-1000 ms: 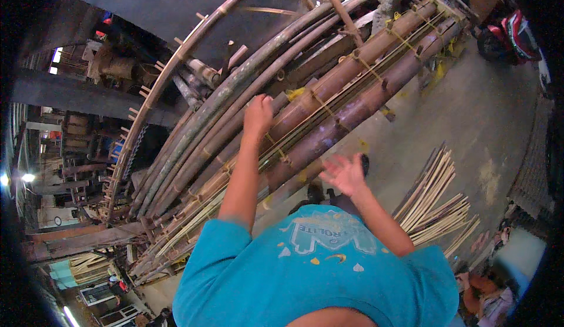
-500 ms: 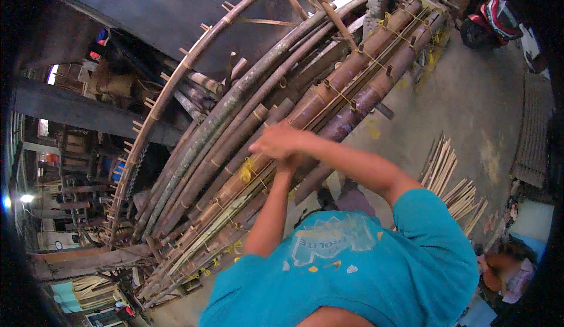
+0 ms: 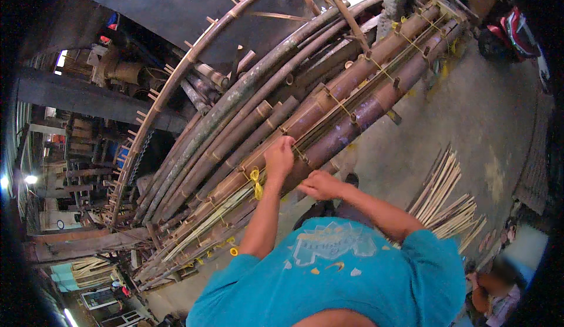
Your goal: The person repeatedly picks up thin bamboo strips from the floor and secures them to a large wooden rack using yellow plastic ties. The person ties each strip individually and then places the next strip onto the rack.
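Note:
Two thick brown bamboo poles run diagonally side by side, a left pole (image 3: 302, 124) and a right pole (image 3: 376, 110). Thin bamboo strips (image 3: 235, 205) lie between them, and short pegs and yellow ties cross at intervals. My left hand (image 3: 278, 158) is closed over the left pole beside a peg. Just beyond the right pole's near side, my right hand (image 3: 321, 185) is closed, its thumb and fingers together. What either hand grips is too small to make out. A looped bundle of yellow cord (image 3: 257, 183) hangs beside my left wrist.
A curved bamboo frame with pegs (image 3: 157, 104) arches on the left, with long loose poles (image 3: 235, 101) beneath it. Split bamboo sticks (image 3: 443, 201) lie on the floor at right. A concrete post (image 3: 395, 1) and a red motorcycle (image 3: 517, 33) stand at the far right. A person (image 3: 496, 295) sits lower right.
My hands were together over the left pole and have come apart. The right has moved back toward me past the right pole; the left stays over the left pole. The view has shifted slightly.

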The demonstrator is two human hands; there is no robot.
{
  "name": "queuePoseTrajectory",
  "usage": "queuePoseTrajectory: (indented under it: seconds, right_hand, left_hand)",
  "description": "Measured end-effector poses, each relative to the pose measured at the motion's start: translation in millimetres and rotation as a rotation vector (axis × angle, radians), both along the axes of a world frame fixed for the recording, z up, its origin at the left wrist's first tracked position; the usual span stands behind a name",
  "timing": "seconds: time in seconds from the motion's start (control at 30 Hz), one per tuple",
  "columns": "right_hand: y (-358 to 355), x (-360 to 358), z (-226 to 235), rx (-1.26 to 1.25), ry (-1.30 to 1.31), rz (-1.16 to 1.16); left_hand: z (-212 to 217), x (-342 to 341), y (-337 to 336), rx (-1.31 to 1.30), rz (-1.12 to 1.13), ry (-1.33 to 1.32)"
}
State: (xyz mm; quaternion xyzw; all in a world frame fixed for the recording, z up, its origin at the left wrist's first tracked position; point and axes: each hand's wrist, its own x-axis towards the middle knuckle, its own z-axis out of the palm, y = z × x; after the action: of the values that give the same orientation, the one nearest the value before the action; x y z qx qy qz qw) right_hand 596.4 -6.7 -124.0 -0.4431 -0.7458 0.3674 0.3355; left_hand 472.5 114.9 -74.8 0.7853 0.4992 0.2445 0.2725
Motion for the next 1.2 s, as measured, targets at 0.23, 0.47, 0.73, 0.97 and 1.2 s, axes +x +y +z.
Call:
queuePoseTrajectory:
  seconds: [0.23, 0.47, 0.73, 0.97, 1.2]
  right_hand:
    - [-14.9, -8.3, 15.3, 0.025, -0.284, -0.013]
    - [-33.8, -86.6, 8.9, -0.004, -0.107, -0.018]
    - [-29.4, -200.6, -7.3, -0.72, 1.954, -0.644]
    - [93.7, -261.5, 102.9, -0.169, 0.269, -0.046]
    - [157.7, -185.8, 50.2, -0.295, 0.028, -0.226]
  left_hand:
    - [-34.9, 5.8, 121.9, 0.099, 0.085, -0.067]
    - [-42.2, -65.7, 112.4, 0.173, -0.044, 0.22]
    - [-15.6, -220.9, -8.7, -0.212, -0.227, 0.416]
    - [-103.3, -214.9, -18.8, 0.22, -0.018, 0.271]
    - [-25.2, -201.5, -26.6, -0.064, 0.001, 0.135]
